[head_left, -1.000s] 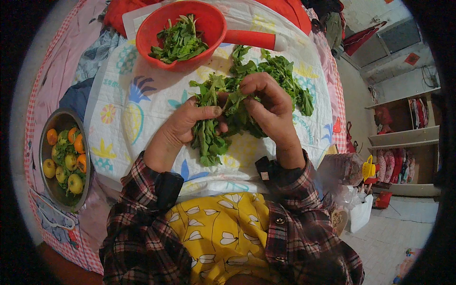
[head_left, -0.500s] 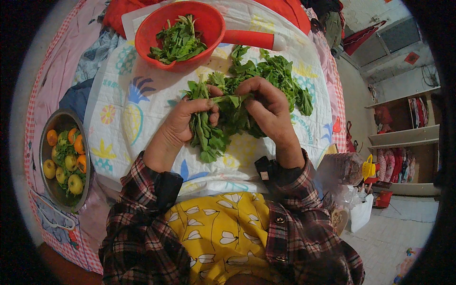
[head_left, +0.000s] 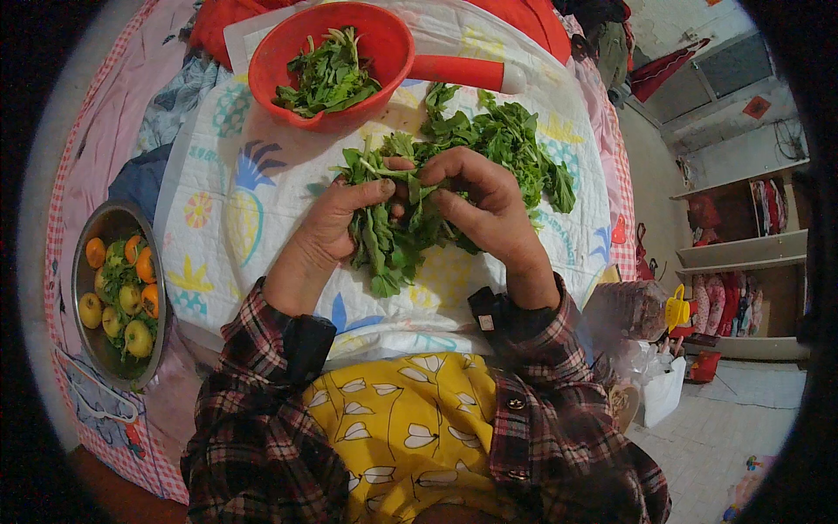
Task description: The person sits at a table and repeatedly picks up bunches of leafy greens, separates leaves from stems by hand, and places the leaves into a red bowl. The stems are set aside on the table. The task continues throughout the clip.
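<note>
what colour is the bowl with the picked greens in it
Red, a handled plastic bowl, clearest in the head view.

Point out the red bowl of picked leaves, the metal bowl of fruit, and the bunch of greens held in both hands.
red bowl (head_left: 384,39), head view, on its bare inner wall at the right.
metal bowl (head_left: 80,275), head view, on its left rim.
bunch of greens (head_left: 384,249), head view, on the leaves hanging between the hands.

A patterned cloth (head_left: 262,227) bears loose greens (head_left: 515,144) and a red bowl (head_left: 384,52).
</note>
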Motion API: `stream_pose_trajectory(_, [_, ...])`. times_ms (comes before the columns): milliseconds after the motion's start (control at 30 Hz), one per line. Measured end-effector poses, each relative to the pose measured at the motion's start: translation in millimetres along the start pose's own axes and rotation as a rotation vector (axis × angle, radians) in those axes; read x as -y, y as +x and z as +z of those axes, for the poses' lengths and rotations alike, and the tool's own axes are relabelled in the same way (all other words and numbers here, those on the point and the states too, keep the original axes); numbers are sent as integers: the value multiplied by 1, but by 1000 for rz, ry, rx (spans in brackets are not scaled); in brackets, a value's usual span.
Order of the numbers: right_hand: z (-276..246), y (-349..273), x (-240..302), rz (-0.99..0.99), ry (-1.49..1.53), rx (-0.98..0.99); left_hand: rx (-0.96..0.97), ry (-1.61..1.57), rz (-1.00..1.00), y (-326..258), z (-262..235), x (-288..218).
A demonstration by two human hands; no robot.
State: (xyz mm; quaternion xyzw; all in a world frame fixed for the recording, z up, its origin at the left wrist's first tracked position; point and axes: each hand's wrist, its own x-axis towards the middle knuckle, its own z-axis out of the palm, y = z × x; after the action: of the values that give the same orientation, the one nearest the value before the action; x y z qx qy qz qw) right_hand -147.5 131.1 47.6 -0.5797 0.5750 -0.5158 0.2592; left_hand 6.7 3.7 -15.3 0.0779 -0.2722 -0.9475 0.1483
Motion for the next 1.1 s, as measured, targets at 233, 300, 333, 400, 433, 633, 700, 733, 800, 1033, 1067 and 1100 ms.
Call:
stream_pose_trajectory(233, [1, -1, 1, 31, 54, 48, -27, -9, 18, 1, -4, 2])
stream_pose_trajectory(300, [-2, -2, 5, 58, 7, 76, -20, 6, 45, 1, -5, 2])
stream_pose_trajectory(333, [-3, -2, 6, 74, -14, 89, -3, -13, 48, 1, -5, 3])
stream_pose_trajectory(400, [-3, -3, 8, 61, -29, 85, 15, -14, 71, 0, -6, 4])
stream_pose_trajectory(433, [-3, -3, 8, 63, -41, 89, 10, -36, 70, 0, -6, 4])
stream_pose_trajectory(633, [-5, -4, 13, 118, -42, 111, 22, -42, 132, 2, -8, 7])
stream_pose_trajectory(700, [-7, -4, 15, 142, -53, 126, 17, -30, 168, 4, -8, 8])
stream_pose_trajectory(733, [-8, -4, 15, 153, -58, 134, 16, -37, 166, 4, -9, 9])
stream_pose_trajectory(800, [-10, -4, 16, 162, -74, 148, -6, -30, 172, 5, -10, 12])
stream_pose_trajectory(1033, [-13, -5, 14, 150, -39, 101, -67, -32, 211, 7, -13, 10])
stream_pose_trajectory(1067, [-14, -6, 13, 150, -53, 99, -82, -51, 207, 7, -12, 10])
stream_pose_trajectory(1100, [-15, -6, 13, 164, -63, 99, -96, -70, 203, 7, -11, 10])
